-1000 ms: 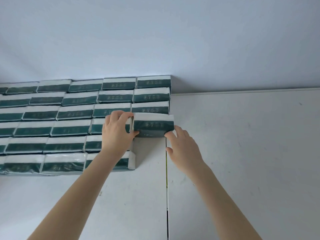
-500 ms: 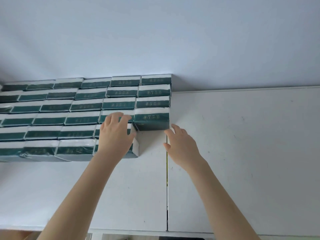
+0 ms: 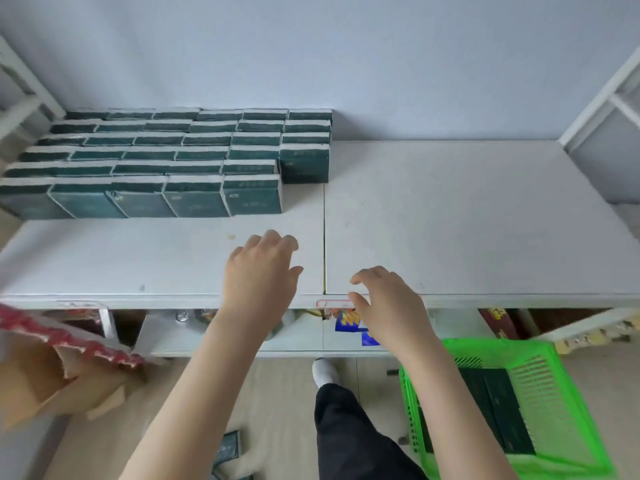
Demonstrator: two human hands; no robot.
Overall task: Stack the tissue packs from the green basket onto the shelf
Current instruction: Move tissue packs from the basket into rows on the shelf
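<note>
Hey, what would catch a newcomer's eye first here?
The bright green basket at lower right, holding a few dark packs. Then the block of green tissue packs at the back left of the white shelf. The left hand and right hand hover empty over its front edge.

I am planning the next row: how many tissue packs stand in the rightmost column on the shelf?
4, in one line from the wall forward: the back pack, the second pack, the third pack and the front pack. More could be hidden behind.
</note>
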